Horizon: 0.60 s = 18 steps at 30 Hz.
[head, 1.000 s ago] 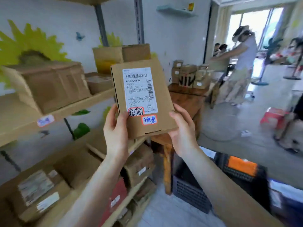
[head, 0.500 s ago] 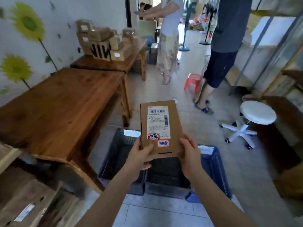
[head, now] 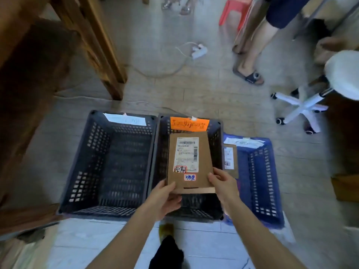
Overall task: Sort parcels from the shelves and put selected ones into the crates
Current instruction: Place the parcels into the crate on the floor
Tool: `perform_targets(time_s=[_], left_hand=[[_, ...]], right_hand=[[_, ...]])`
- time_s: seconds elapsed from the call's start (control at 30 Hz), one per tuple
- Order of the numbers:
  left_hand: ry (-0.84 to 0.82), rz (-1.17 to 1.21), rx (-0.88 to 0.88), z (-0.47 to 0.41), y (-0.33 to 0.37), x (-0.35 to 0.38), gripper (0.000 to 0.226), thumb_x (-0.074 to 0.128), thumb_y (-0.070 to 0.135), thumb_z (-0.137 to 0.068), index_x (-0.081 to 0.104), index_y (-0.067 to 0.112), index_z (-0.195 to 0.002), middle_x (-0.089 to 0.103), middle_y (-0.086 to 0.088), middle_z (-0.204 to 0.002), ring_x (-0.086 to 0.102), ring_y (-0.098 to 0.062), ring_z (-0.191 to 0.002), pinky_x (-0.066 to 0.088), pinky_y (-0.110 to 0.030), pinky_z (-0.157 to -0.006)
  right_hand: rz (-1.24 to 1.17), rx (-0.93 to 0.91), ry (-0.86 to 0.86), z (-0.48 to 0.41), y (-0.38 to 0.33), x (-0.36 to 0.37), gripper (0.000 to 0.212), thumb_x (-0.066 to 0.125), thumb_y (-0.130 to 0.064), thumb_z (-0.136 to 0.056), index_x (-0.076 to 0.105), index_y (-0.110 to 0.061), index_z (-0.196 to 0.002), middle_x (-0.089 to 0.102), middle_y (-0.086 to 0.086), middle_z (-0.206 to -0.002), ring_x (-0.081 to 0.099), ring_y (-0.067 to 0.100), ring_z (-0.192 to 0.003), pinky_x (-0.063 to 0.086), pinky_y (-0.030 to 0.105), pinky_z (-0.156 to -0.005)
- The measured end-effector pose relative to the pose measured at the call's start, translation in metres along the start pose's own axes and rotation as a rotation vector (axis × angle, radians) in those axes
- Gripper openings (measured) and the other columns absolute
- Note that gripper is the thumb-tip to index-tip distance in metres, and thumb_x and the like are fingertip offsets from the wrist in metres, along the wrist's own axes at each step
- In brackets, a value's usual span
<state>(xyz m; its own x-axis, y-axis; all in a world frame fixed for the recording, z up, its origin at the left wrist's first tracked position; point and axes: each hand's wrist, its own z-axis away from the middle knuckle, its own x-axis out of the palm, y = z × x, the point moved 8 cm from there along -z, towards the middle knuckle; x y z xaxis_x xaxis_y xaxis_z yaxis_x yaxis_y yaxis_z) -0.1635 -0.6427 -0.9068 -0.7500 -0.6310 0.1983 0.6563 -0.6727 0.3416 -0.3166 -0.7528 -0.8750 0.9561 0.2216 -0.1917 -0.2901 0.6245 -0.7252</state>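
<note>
A flat brown cardboard parcel with a white shipping label and two handwritten stickers hangs over the middle dark crate, which bears an orange tag. My left hand grips its near left corner. My right hand grips its near right corner. To the left stands a dark crate with a white tag. To the right a blue crate holds a small brown parcel leaning on its left wall.
A wooden table leg rises beyond the left crate. A white power strip and its cable lie on the floor. A person's sandalled foot, a red stool and a white swivel stool are at the right.
My view has turned from the shelves down to the crates. Both hands have carried the parcel from chest height down over the middle crate.
</note>
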Motion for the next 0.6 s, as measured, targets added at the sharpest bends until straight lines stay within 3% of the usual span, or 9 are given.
perform_targets(time_s=[0.07, 0.2, 0.3, 0.37, 0.47, 0.53, 0.6], left_hand=[[0.057, -0.022, -0.02, -0.07, -0.004, -0.004, 0.026, 0.048, 0.016, -0.095, 0.049, 0.014, -0.121, 0.064, -0.01, -0.098, 0.062, -0.023, -0.082, 0.053, -0.034, -0.067], [0.269, -0.023, -0.016, -0.207, -0.019, -0.021, 0.032, 0.049, 0.016, -0.095, 0.048, 0.002, -0.124, 0.063, -0.015, -0.1, 0.059, -0.021, -0.076, 0.051, -0.033, -0.075], [0.396, -0.077, 0.01, -0.302, -0.03, -0.038, 0.033, 0.048, 0.018, -0.095, 0.049, 0.002, -0.123, 0.062, -0.017, -0.105, 0.06, -0.023, -0.082, 0.05, -0.029, -0.068], [0.486, -0.156, 0.041, -0.362, -0.031, -0.051, 0.033, 0.045, 0.02, -0.095, 0.049, 0.005, -0.124, 0.062, -0.016, -0.107, 0.062, -0.027, -0.091, 0.053, -0.035, -0.074], [0.55, -0.288, 0.07, -0.437, -0.027, -0.068, 0.033, 0.043, 0.016, -0.094, 0.05, 0.003, -0.123, 0.061, -0.019, -0.114, 0.061, -0.034, -0.1, 0.053, -0.043, -0.086], [0.575, -0.315, 0.09, -0.473, -0.025, -0.076, 0.034, 0.043, 0.01, -0.092, 0.05, 0.0, -0.124, 0.059, -0.023, -0.121, 0.058, -0.037, -0.109, 0.048, -0.047, -0.095], [0.613, -0.255, 0.09, -0.493, -0.023, -0.081, 0.034, 0.041, 0.005, -0.091, 0.049, -0.004, -0.124, 0.057, -0.025, -0.124, 0.056, -0.039, -0.113, 0.046, -0.048, -0.098]], right_hand=[[0.05, 0.04, 0.032, -0.061, 0.032, 0.014, 0.032, 0.057, -0.01, -0.089, 0.058, -0.008, -0.121, 0.064, -0.006, -0.086, 0.06, 0.005, -0.078, 0.047, 0.013, -0.062], [0.138, 0.119, 0.034, -0.179, 0.106, 0.049, 0.036, 0.055, -0.015, -0.091, 0.053, -0.01, -0.127, 0.062, 0.005, -0.108, 0.059, 0.018, -0.098, 0.049, 0.031, -0.083], [0.166, 0.17, 0.045, -0.26, 0.165, 0.079, 0.034, 0.052, -0.015, -0.092, 0.053, -0.011, -0.126, 0.062, 0.007, -0.117, 0.058, 0.022, -0.105, 0.049, 0.038, -0.094], [0.173, 0.188, 0.047, -0.312, 0.201, 0.101, 0.028, 0.051, -0.015, -0.092, 0.058, -0.012, -0.12, 0.064, 0.005, -0.113, 0.059, 0.019, -0.098, 0.051, 0.033, -0.087], [0.14, 0.162, 0.048, -0.374, 0.238, 0.13, 0.025, 0.052, -0.009, -0.09, 0.062, -0.01, -0.113, 0.064, -0.001, -0.094, 0.056, 0.01, -0.077, 0.046, 0.013, -0.061], [0.13, 0.141, 0.051, -0.404, 0.251, 0.145, 0.026, 0.051, -0.006, -0.09, 0.062, -0.01, -0.113, 0.066, 0.002, -0.097, 0.057, 0.01, -0.079, 0.048, 0.015, -0.067], [0.129, 0.143, 0.025, -0.424, 0.26, 0.159, 0.031, 0.046, -0.005, -0.091, 0.058, -0.01, -0.12, 0.064, 0.008, -0.115, 0.059, 0.016, -0.096, 0.049, 0.024, -0.081]])
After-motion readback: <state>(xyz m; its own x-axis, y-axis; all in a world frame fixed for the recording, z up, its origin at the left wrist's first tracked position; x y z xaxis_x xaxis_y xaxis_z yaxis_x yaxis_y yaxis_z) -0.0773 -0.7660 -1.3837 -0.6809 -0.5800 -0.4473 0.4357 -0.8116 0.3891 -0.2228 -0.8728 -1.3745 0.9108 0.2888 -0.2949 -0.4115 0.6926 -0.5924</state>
